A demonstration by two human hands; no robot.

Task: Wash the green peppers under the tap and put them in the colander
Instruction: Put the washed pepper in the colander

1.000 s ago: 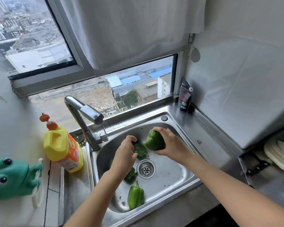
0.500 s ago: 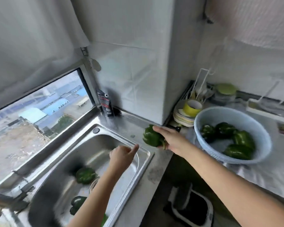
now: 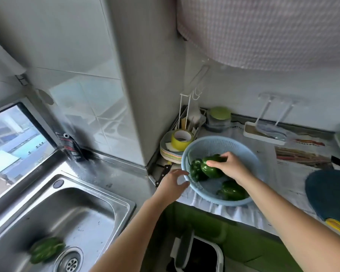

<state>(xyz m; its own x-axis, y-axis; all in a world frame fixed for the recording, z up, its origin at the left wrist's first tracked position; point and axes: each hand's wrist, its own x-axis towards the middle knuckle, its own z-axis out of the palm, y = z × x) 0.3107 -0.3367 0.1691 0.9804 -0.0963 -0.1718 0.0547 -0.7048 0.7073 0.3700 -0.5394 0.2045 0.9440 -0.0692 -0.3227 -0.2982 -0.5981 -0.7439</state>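
Right hand (image 3: 230, 168) is clamped round the held pepper (image 3: 210, 168), fingers over its far side and thumb on the near side, low inside the left part of the colander (image 3: 214, 146). The held pepper is against or just beside a second pepper (image 3: 194, 171) at the left wall; I cannot tell if they touch. A third pepper (image 3: 232, 191) lies near right in the bowl, partly behind the right forearm. Left hand (image 3: 172, 184) is at the colander's near-left rim, fingers loosely curved and holding nothing; contact with the rim is unclear. A blurred sink pepper (image 3: 45, 250) lies near left in the sink (image 3: 90, 209), just beside the drain (image 3: 70, 262). Step in hand, my read: releasing a washed pepper into the colander. To do it well, lower it until it rests on the bowl floor or leans on the second pepper, and only then spread the fingers, with no drop from height. The plastic colander looks light and sits near the counter edge, so it could slide or tip, and the left hand could steady the rim. Wet skin is likely slippery, so keep the wrap on until the pepper is supported. Lift the hand straight up, clear of the rim. At least the sink pepper is not yet in the colander, so the task is not done.
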